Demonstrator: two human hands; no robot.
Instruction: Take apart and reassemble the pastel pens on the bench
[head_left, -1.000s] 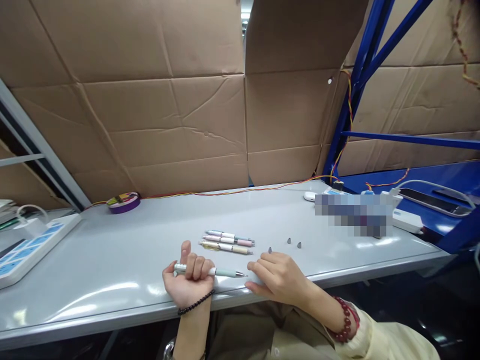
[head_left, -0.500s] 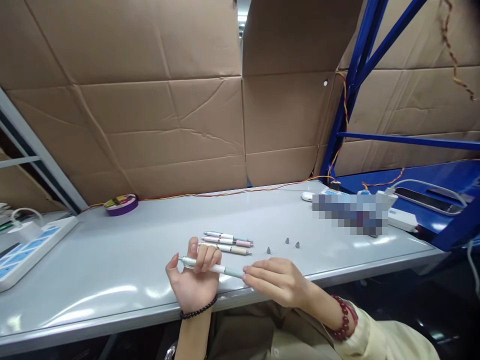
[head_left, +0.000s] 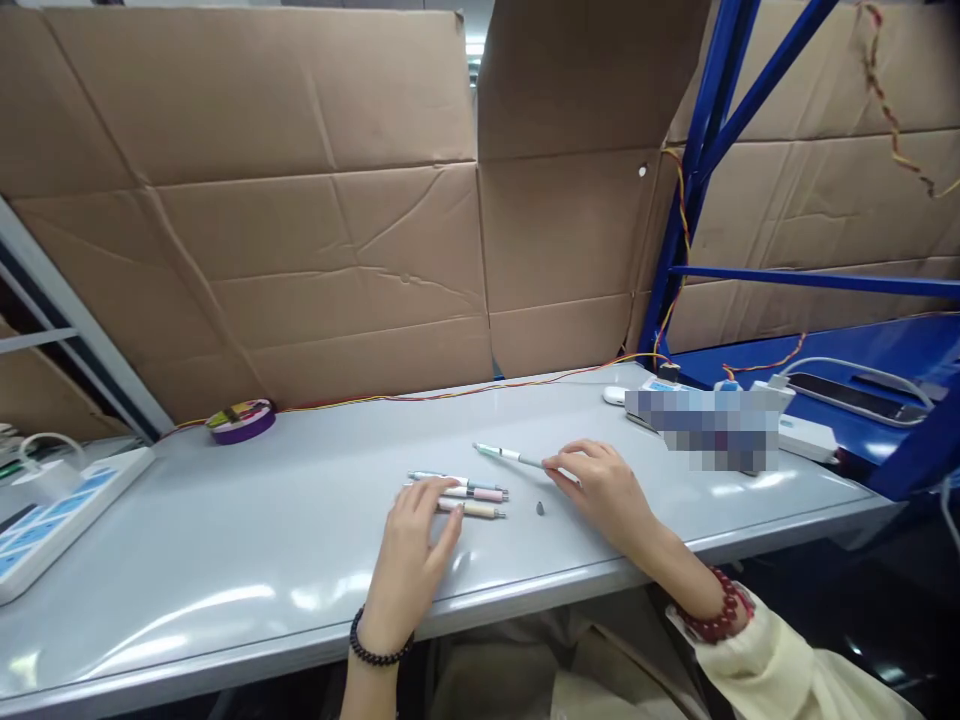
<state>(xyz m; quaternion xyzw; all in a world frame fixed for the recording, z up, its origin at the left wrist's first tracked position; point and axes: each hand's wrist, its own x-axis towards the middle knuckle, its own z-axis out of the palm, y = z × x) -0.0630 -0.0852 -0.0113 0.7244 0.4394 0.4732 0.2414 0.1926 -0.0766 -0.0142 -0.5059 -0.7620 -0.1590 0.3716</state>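
My right hand [head_left: 604,488] pinches one end of a pale green and white pen [head_left: 506,455], which lies low over the grey table [head_left: 225,540] and points left. My left hand [head_left: 416,545] lies palm down with its fingertips on the row of three pens [head_left: 469,493]. One small grey pen tip [head_left: 539,508] stands between my hands; my right hand covers the spot just to its right.
A purple tape roll [head_left: 241,418] sits at the back left. A white and blue power strip [head_left: 45,510] lies at the left edge. White chargers and a blurred object [head_left: 709,425] are at the right, by blue shelving with a phone [head_left: 855,397]. Cardboard walls stand behind.
My left hand let go of the green pen and dropped onto the three pens. My right hand took the pen and carried it back and to the right.
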